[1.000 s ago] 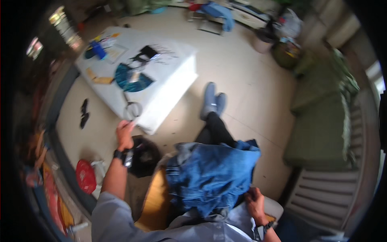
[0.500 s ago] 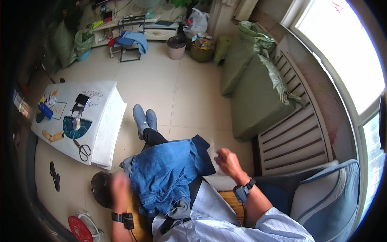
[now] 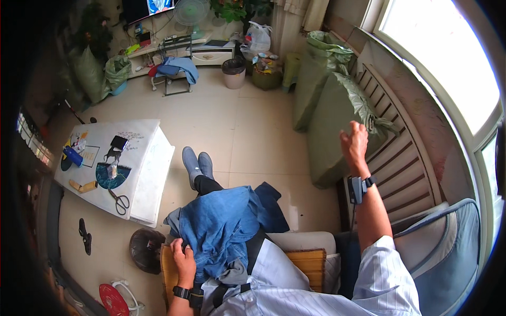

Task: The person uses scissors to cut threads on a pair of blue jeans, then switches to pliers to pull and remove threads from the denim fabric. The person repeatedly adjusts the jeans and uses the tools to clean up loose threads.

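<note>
A blue denim garment [image 3: 216,216] lies bunched across my lap, with a darker flap [image 3: 271,205] spread at its right side. My left hand [image 3: 184,263] is at the left edge of the denim, palm down. Its fingers are bent and apart, with the tips near the cloth; I see nothing held in them. My right hand [image 3: 356,142] is raised far out to the right, in front of a green-wrapped bundle. The fingers there are curled together, and anything between them is too small to make out. Both wrists wear black straps with small devices.
On the left, a white table [image 3: 142,184] bears black scissors [image 3: 120,201] and a blue item [image 3: 73,156]. A dark-lined bin [image 3: 146,250] stands beside my left hand. Large green-wrapped bundles [image 3: 337,142] lean by a slatted bench [image 3: 406,158]. A folding chair [image 3: 176,79] stands farther off.
My right hand has risen and swung outward, away from the denim. My left hand has moved from over the bin to the denim's left edge. The view has shifted slightly.
</note>
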